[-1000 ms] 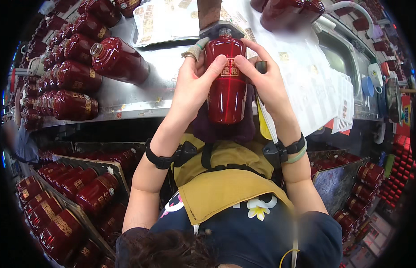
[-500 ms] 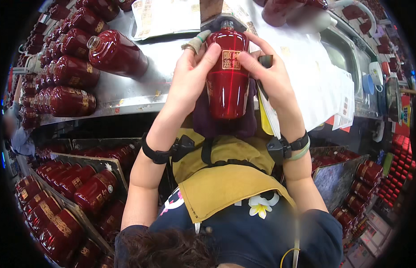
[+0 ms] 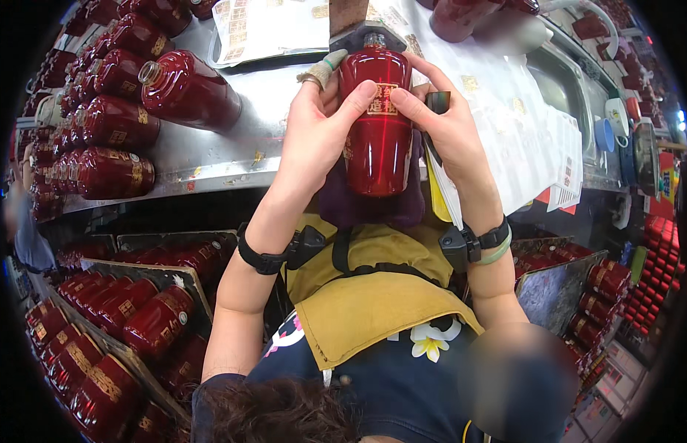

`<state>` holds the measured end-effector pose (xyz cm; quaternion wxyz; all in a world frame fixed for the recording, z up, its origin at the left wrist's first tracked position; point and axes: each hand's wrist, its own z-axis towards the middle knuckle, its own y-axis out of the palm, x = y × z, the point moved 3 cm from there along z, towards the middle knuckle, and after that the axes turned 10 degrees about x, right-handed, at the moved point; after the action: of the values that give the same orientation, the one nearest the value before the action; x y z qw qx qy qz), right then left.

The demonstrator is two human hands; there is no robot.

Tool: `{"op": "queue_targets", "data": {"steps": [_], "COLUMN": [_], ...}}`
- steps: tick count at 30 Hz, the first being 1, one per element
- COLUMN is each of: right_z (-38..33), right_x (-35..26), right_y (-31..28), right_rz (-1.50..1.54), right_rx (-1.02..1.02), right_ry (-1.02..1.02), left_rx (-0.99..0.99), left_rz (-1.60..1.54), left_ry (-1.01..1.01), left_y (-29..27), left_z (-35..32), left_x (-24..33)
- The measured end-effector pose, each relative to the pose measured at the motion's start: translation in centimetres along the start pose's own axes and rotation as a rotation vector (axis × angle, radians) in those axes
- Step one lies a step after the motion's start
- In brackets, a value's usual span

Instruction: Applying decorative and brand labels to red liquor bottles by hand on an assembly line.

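Observation:
A glossy dark red glass bottle [image 3: 377,159] with a square gold label lies between my two hands, its clear open neck pointing away from me. My left hand [image 3: 321,114] grips its left side, the thumb pressed on the label's left part; a cloth wrap covers one fingertip. From the other side my right hand [image 3: 447,122] grips it, thumb on the label's right part and fingers along the shoulder. A dark band sits on one right finger. Under the bottle is a dark purple cloth [image 3: 336,199] at the table edge.
Many red bottles [image 3: 122,122] crowd the table's left, one [image 3: 188,92] standing nearer. Sheets of gold labels [image 3: 273,29] lie at the back; white papers [image 3: 498,125] spread at right, beside a metal sink [image 3: 561,81]. Crates of bottles [image 3: 159,317] flank me below. A blue cup [image 3: 605,136] is far right.
My left thumb has shifted right and a little down, onto the label's left part. The right thumb has moved slightly, and the bottle stays in about the same place.

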<state>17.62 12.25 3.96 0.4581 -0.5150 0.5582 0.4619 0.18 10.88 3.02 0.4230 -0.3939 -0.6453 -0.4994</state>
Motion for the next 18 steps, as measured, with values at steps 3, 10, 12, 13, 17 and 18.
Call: {"op": "queue_targets", "data": {"steps": [3,10,12,13,17,18], "right_z": [0.1,0.4,0.4,0.3,0.1,0.0], "right_x": [0.0,-0.1,0.0,0.0,-0.4,-0.4], "right_y": [-0.1,-0.1,-0.2,-0.2,-0.5,-0.6], "right_rz": [-0.027,-0.002,-0.003,-0.003,-0.077,-0.077], "right_rx": [-0.004,-0.015,-0.015,-0.023,-0.036,-0.035], "right_ry": [0.001,0.017,0.019,0.016,-0.032,-0.033], "left_rx": [0.001,-0.005,-0.002,-0.006,-0.003,-0.005], "left_rz": [0.001,-0.003,-0.008,0.008,-0.112,-0.112], "left_ry": [-0.021,0.004,0.007,0.001,-0.121,-0.120], "left_y": [0.1,0.2,0.2,0.2,-0.6,-0.8], "left_z": [-0.1,0.0,0.0,0.0,0.5,0.5], "left_x": [0.2,0.2,0.2,0.2,-0.6,-0.6]}}
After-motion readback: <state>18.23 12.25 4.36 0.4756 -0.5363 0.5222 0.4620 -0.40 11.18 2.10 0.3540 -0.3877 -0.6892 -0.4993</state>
